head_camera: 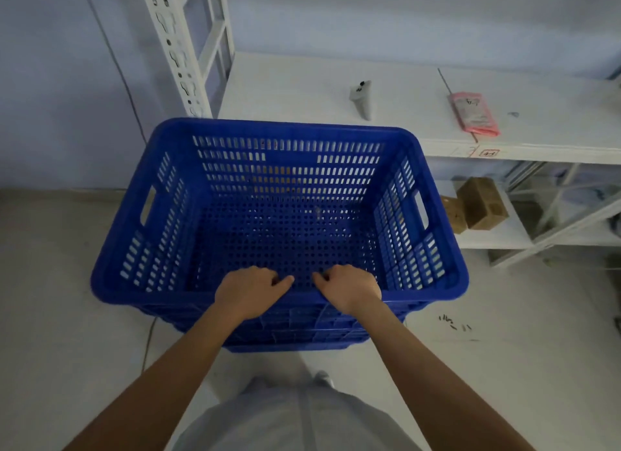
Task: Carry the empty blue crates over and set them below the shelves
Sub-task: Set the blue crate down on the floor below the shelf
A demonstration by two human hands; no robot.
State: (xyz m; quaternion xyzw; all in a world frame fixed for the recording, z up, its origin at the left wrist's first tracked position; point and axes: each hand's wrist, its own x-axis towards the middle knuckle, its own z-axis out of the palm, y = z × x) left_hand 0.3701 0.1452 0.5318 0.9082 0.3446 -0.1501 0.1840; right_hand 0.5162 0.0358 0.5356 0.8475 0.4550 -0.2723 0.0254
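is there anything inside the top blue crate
No, the blue crate is empty; only its perforated floor shows, with both hands gripping the near rim.

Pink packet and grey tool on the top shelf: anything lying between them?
Nothing. In the head view the shelf is bare between the grey tool and the pink packet; only a board seam runs there, beside the packet.

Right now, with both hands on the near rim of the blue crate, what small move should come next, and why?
Probably carry it forward and lower. The left hand and right hand grip the near rim of the empty blue crate, which is beside the white shelves, not yet below them.
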